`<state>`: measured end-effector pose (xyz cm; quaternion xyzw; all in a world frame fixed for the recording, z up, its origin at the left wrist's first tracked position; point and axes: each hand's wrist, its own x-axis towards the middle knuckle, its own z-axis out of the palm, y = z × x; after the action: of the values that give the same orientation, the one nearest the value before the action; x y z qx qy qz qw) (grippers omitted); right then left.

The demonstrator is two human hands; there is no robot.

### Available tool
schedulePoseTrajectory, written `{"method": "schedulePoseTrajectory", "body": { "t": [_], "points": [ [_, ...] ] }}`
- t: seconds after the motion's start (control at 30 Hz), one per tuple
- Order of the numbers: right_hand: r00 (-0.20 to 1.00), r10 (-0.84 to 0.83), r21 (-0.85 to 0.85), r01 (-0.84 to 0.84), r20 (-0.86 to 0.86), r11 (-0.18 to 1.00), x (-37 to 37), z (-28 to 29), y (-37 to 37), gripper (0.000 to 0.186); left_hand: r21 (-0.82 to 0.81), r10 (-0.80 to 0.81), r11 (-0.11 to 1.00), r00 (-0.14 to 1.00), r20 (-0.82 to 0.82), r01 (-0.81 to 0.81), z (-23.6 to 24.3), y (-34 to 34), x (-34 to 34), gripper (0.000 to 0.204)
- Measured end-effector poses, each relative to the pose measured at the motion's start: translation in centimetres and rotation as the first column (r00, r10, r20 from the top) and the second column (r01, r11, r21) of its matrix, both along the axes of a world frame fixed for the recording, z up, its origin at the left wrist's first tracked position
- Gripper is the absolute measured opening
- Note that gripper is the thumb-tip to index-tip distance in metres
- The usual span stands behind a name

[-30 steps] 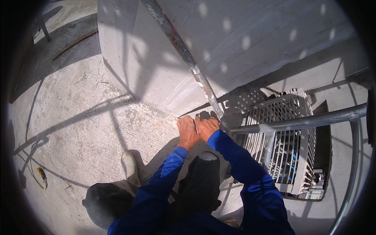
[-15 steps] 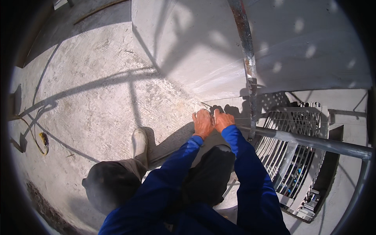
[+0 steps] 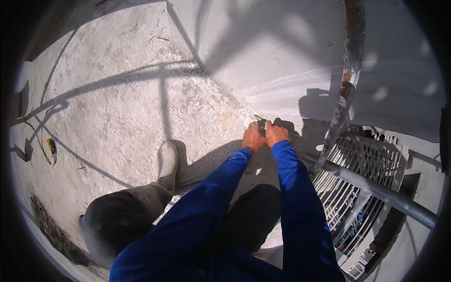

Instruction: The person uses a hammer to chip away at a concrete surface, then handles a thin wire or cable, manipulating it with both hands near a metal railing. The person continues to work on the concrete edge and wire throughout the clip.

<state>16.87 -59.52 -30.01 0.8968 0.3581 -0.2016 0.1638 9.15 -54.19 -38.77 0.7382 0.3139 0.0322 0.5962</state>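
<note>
2 bare hands in blue sleeves (image 3: 300, 197) meet near the foot of a grey wall (image 3: 282, 66), above a rough concrete floor (image 3: 117, 108). The left hand (image 3: 253, 138) and right hand (image 3: 276, 134) sit side by side, each grip curled inward; what they pinch, perhaps something small and dark, I cannot tell. A thin line (image 3: 307, 138) stretches rightward from beside the right hand toward a pale grate (image 3: 361, 155).
</note>
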Motion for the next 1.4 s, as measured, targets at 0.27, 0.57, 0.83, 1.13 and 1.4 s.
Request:
{"method": "schedulePoseTrajectory", "body": {
  "t": [0.27, 0.57, 0.83, 1.13, 1.4],
  "points": [
    [1.000, 0.030, -0.003, -0.030, 0.008, 1.000, 1.5, -2.2, -0.1, 0.027, 0.053, -0.022, 0.998, 1.000, -0.003, 0.022, -1.9, 0.3, 1.6, 0.028],
    [1.000, 0.025, -0.003, -0.025, 0.004, 1.000, 2.1, -2.5, 0.1, 0.025, 0.088, -0.078, 0.994, 0.994, 0.071, 0.071, -3.2, 0.3, 1.9, 0.030],
    [0.998, -0.055, -0.020, 0.054, -0.037, 0.998, 1.8, -2.8, 0.3, 0.032, 0.062, -0.131, 0.990, 0.984, 0.120, 0.124, -4.1, 0.3, 1.6, 0.030],
    [0.999, -0.039, -0.039, 0.038, -0.029, 0.999, 1.8, -3.1, 0.3, 0.037, 0.157, -0.137, 0.981, 0.982, 0.129, 0.116, -4.3, 0.6, 1.6, 0.033],
    [1.000, -0.001, -0.032, 0.001, -0.023, 0.999, 2.4, -4.2, 0.8, 0.036, 0.270, -0.130, 0.957, 0.988, 0.081, 0.103, -4.2, 1.5, 2.1, 0.037]
  ]
}}
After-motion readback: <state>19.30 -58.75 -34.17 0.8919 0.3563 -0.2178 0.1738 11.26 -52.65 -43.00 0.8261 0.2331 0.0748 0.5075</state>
